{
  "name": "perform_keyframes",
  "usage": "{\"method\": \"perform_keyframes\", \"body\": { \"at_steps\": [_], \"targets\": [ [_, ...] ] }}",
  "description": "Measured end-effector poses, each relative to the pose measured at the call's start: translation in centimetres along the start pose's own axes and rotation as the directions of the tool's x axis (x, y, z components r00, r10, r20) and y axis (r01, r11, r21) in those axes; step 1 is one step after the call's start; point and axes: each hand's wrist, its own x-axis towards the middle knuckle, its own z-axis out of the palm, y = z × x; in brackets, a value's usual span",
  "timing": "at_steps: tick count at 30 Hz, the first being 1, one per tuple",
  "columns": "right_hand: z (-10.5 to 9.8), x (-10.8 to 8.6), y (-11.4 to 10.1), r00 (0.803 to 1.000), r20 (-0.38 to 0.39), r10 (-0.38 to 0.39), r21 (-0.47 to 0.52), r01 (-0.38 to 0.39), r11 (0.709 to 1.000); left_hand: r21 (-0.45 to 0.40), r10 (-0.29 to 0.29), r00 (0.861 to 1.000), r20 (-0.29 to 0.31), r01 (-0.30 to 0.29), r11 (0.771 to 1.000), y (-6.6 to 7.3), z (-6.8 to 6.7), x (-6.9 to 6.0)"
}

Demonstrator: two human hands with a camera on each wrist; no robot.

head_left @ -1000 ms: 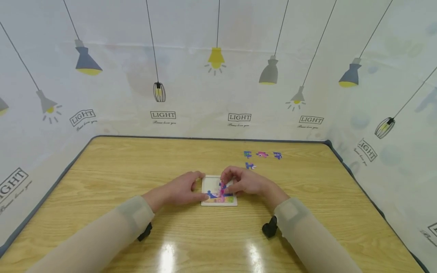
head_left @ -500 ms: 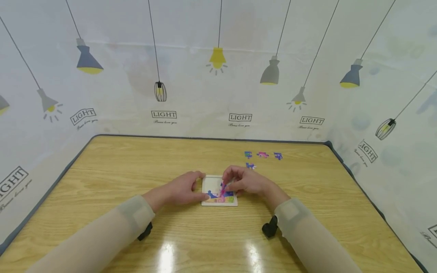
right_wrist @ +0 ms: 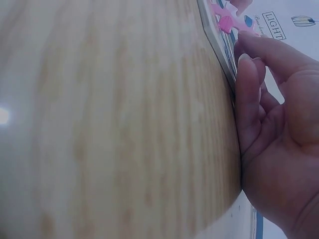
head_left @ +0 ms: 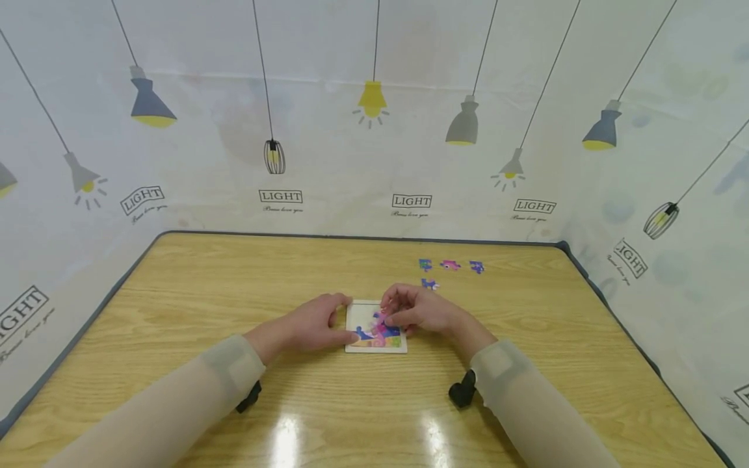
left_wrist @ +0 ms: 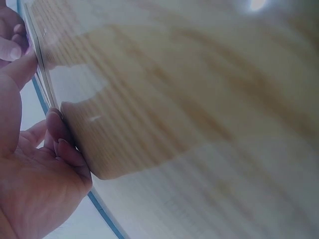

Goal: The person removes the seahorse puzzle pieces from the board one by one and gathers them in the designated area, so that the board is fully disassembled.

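Observation:
A small jigsaw puzzle tray [head_left: 363,351] with a pale rim lies on the table, with coloured pieces along its near part. My left hand [head_left: 316,323] holds the tray's left side, thumb near the front and a finger at the far corner. Over the tray's right half, my right hand [head_left: 418,309] pinches a pink puzzle piece [right_wrist: 226,21] between thumb and fingertips. In the right wrist view that piece is tilted above the tray. My right hand's curled lower fingers rest beside the tray's edge. The fingers partly hide the piece in the head view.
Several loose puzzle pieces lie beyond my right hand: a pink one [head_left: 450,265], a blue one [head_left: 476,267], a blue-green one [head_left: 425,264] and a nearer blue-white one [head_left: 430,285]. The wooden table [head_left: 234,279] meets printed wall sheets at its dark edge.
The pink piece in my right hand has turned and tipped slightly leftward over the tray. My left hand and the loose pieces stay where they were.

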Motion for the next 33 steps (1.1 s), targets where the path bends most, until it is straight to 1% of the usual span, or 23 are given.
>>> {"method": "perform_keyframes", "body": {
  "at_steps": [8, 15, 24, 30, 33],
  "targets": [
    [0.1, -0.03, 0.0, 1.0, -0.003, 0.0, -0.004, 0.0, 1.0, 0.003, 0.014, 1.0, 0.002, -0.014, 1.0, 0.04, -0.03, -0.13],
    [0.11, -0.05, 0.08, 1.0, -0.013, -0.011, 0.003, 0.011, 1.0, 0.002, 0.008, 1.0, 0.0, -0.008, 1.0, 0.31, -0.21, -0.27],
    [-0.05, -0.07, 0.59, 0.998, -0.058, -0.028, 0.08, 0.033, 0.996, 0.013, 0.038, 0.999, -0.008, -0.037, 0.999, -0.09, -0.04, -0.13],
    [-0.01, -0.25, 0.65, 0.994, -0.101, -0.03, 0.097, 0.039, 0.995, 0.007, 0.03, 1.0, -0.007, -0.03, 1.0, -0.04, -0.04, -0.21],
    [-0.02, -0.49, 0.61, 0.993, -0.119, -0.019, 0.13, 0.034, 0.991, 0.009, 0.032, 0.999, -0.01, -0.032, 0.999, -0.02, 0.04, -0.22]
  ]
}}
